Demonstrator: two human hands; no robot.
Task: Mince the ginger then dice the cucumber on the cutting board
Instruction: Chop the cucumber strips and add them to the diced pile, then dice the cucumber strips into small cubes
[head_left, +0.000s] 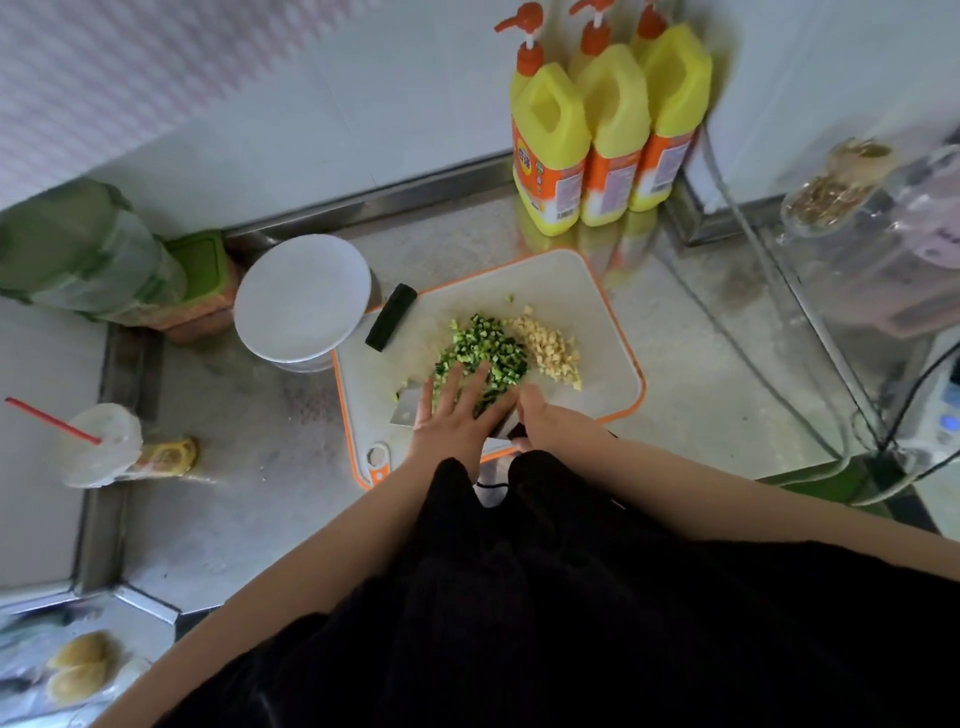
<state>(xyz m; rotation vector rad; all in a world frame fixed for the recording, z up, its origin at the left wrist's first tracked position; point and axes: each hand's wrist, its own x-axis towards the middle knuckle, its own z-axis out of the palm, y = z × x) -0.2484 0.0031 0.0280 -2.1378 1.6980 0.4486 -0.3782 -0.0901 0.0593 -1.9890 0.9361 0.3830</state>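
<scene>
A white cutting board (571, 280) with an orange rim lies on the steel counter. On it sit a heap of diced green cucumber (485, 345) and, right of it, a heap of minced ginger (550, 345). A dark uncut cucumber piece (390, 322) lies at the board's left edge. My left hand (457, 415) lies flat with straight fingers over the cleaver blade (408, 408) and the near side of the cucumber heap. My right hand (540, 415) grips the cleaver handle, which is mostly hidden beneath it.
A white plate (301, 296) stands left of the board. Three yellow pump bottles (602, 135) stand behind it. Green-lidded containers (88, 254) and a cup with a red straw (98, 441) are at the left. Cables and an appliance (904, 270) are at the right.
</scene>
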